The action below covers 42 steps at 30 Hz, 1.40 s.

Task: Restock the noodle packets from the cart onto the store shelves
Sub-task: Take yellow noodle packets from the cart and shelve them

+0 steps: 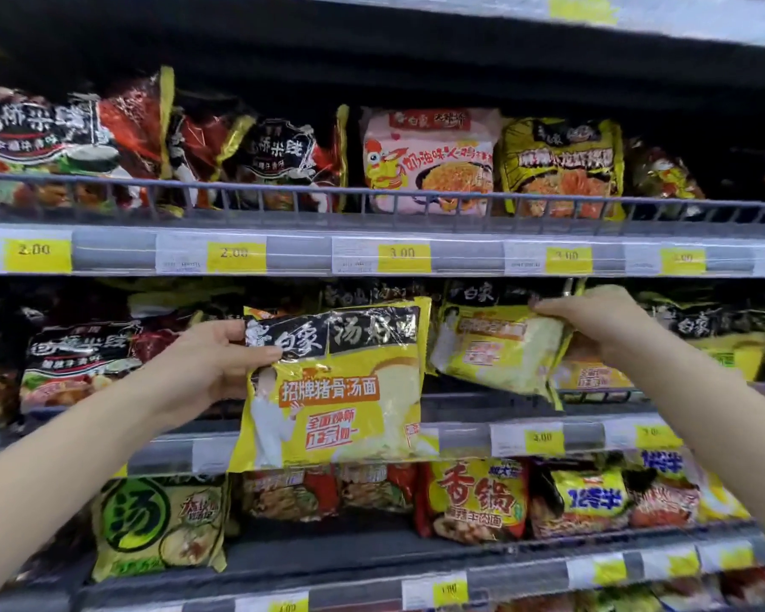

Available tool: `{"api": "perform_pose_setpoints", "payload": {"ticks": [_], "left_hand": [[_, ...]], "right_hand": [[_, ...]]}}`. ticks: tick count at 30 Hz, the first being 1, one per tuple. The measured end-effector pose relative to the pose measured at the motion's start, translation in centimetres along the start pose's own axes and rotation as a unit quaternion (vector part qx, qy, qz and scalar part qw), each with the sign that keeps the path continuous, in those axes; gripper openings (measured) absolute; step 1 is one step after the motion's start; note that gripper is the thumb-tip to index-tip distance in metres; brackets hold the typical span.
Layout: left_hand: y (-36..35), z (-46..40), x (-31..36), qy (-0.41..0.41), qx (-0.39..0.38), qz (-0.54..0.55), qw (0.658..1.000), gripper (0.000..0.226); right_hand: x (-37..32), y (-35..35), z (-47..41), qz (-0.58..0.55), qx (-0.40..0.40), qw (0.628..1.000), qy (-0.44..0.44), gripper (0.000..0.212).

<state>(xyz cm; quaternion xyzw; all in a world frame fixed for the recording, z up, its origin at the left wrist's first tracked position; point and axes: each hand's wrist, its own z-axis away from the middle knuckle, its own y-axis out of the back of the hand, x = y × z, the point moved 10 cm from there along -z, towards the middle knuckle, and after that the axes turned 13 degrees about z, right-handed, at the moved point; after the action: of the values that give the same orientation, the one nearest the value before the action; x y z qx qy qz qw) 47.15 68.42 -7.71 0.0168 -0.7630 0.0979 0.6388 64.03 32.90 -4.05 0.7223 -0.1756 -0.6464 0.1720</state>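
Observation:
My left hand [208, 364] grips the top left corner of a yellow and black noodle packet [341, 390], which hangs upright in front of the middle shelf [460, 410]. My right hand [601, 324] pinches the upper right edge of a second yellow packet [500, 351], tilted, over the middle shelf's rail. Behind it on that shelf stand more yellow packets [592, 375] of the same kind. The cart is out of view.
The upper shelf [283, 251] carries dark red, pink and yellow packets behind a wire rail. The lower shelf [372, 563] has green, red and yellow packets. Dark red packets [76, 368] fill the middle shelf's left side. Yellow price tags line each shelf edge.

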Motion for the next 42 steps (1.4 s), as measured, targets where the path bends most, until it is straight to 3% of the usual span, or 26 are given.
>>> {"api": "perform_pose_setpoints", "payload": {"ticks": [5,9,14,18,24,27,32,36,38,39,40,42], "left_hand": [[0.3,-0.4,-0.1,-0.025,-0.002,-0.014,1.000,0.063],[0.6,-0.7,0.2,-0.034,-0.008,-0.036,0.999,0.061],[0.0,-0.7,0.7,-0.043,-0.023,-0.033,0.998,0.063],[-0.1,-1.0,0.7,-0.040,-0.022,-0.045,0.998,0.065],[-0.3,-1.2,0.5,-0.042,-0.020,-0.045,0.998,0.065],[-0.4,-1.3,0.6,-0.043,-0.014,-0.049,0.998,0.064],[-0.4,-1.7,0.7,-0.048,-0.007,-0.056,0.997,0.070],[-0.6,-1.9,0.5,-0.047,0.002,-0.061,0.997,0.073],[-0.8,-2.0,0.5,-0.046,0.000,-0.056,0.997,0.069],[-0.9,-2.1,0.5,-0.046,0.000,-0.055,0.997,0.069],[-0.9,-2.2,0.5,-0.046,0.003,-0.054,0.997,0.071],[-0.8,-2.2,0.7,-0.049,0.009,-0.055,0.997,0.079]], "right_hand": [[-1.1,-2.4,-3.8,0.051,0.060,0.997,0.011,0.030],[-0.4,-5.4,-7.2,0.113,0.003,0.993,0.019,0.015],[-0.3,-6.5,-7.3,0.110,-0.016,0.994,-0.002,0.047],[-1.1,-5.9,-6.9,0.254,0.010,0.967,-0.009,0.072],[-2.4,-5.9,-6.8,0.383,0.076,0.920,0.032,0.042],[-2.6,-6.0,-6.7,0.447,0.115,0.886,0.043,0.034],[-4.3,-8.1,-4.9,0.619,0.156,0.752,0.166,0.035],[-4.4,-10.4,-4.1,0.672,0.174,0.683,0.228,0.030],[-3.9,-9.9,-4.0,0.663,0.136,0.712,0.186,0.052],[-3.8,-9.8,-3.5,0.670,0.112,0.716,0.165,0.056],[-4.4,-9.7,-3.1,0.667,0.136,0.711,0.180,0.054],[-4.9,-9.7,-3.0,0.567,0.137,0.780,0.225,0.044]]}}
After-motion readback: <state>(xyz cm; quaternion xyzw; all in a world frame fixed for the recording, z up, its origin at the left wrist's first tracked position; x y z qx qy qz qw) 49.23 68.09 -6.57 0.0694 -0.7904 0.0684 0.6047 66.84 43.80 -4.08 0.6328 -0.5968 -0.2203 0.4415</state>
